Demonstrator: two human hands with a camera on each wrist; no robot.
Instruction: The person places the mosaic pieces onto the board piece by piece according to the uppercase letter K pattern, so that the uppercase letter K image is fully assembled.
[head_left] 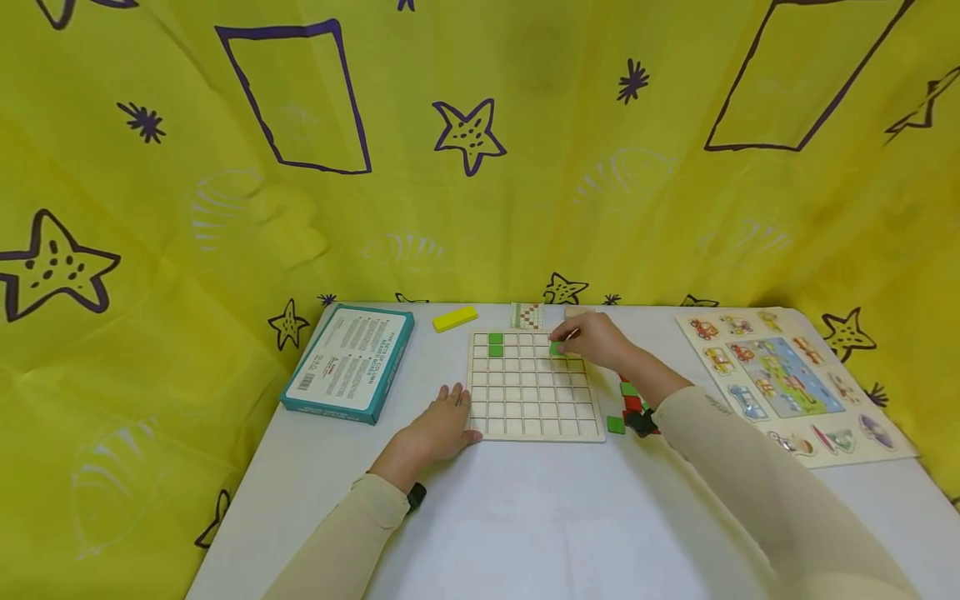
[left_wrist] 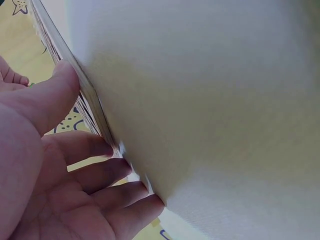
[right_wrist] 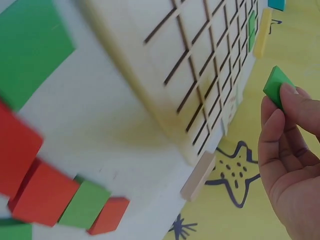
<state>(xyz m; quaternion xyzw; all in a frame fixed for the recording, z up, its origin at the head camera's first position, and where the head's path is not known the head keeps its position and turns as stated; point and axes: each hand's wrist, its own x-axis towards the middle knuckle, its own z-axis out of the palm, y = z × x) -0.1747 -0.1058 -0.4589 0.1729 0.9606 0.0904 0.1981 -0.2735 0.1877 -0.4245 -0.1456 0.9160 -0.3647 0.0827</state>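
Note:
A square wooden grid board (head_left: 536, 428) lies on the white table. Two green square tiles (head_left: 496, 345) sit one behind the other in its far rows, left of centre. With thumb and fingertips my right hand (head_left: 596, 340) pinches another green tile (right_wrist: 276, 86) over the board's far right part. My left hand (head_left: 437, 427) rests along the board's left edge, its fingers extended; in the left wrist view the thumb touches the edge and the fingertips reach the table. Red and green tiles (right_wrist: 47, 192) lie to the right of the board, partly hidden by my right sleeve in the head view.
A teal box (head_left: 348, 362) stands to the left, with a yellow bar (head_left: 455, 318) behind the board. A small pattern card (head_left: 527, 316) and a light wooden block (right_wrist: 199, 176) are at the far edge. A picture puzzle (head_left: 795, 387) lies right; a yellow curtain (head_left: 525, 208) hangs behind.

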